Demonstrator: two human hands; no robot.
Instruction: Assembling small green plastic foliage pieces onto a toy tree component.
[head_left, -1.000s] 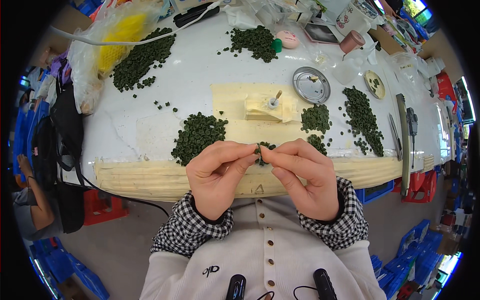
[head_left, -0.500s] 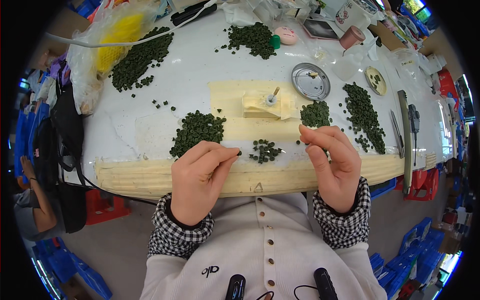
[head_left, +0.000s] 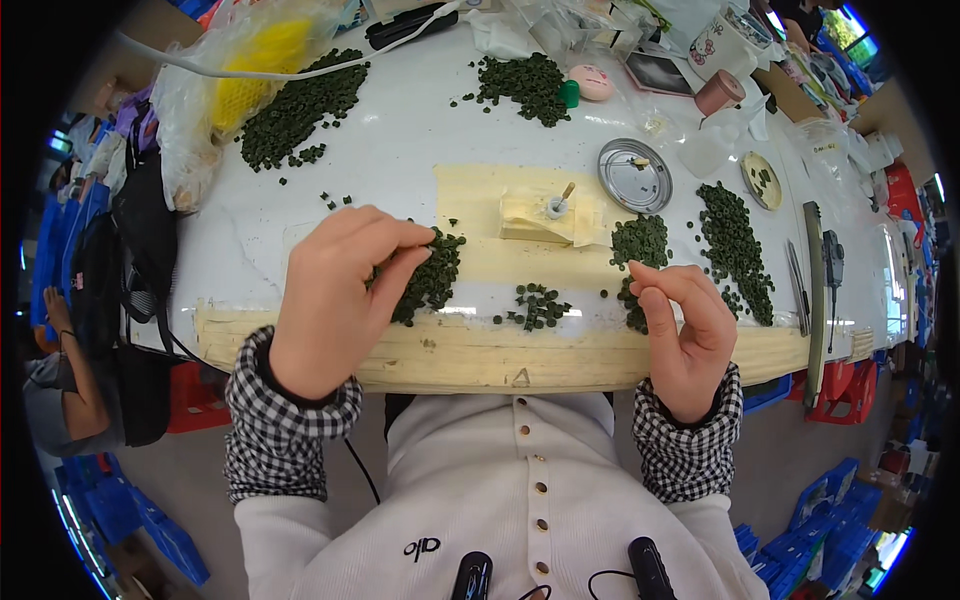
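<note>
My left hand [head_left: 340,295] hovers over the near-left pile of small dark green round pieces [head_left: 440,275], thumb and forefinger drawn together at the pile's upper edge. Whatever lies between those fingertips is too small to make out. Farther right, my right hand [head_left: 690,335] is also pinched, in front of a flatter heap of green discs [head_left: 640,240]; its fingertips hide what they hold, if anything. A small cluster of green pieces [head_left: 540,307] lies between the hands. Beyond it, a tape-wrapped block [head_left: 530,225] carries a small pot with a thin stick [head_left: 568,192].
More green piles lie at the far left [head_left: 300,110], far middle [head_left: 525,85] and right [head_left: 735,240]. A round metal lid [head_left: 635,178], a yellowish dish [head_left: 762,182], tweezers [head_left: 797,285] and a thread spool [head_left: 720,92] stand on the right. A plastic bag [head_left: 190,150] sits at left.
My left hand has moved left and away from me, from beside the small cluster to over the near-left pile. My right hand has barely shifted. The view has tilted slightly.
</note>
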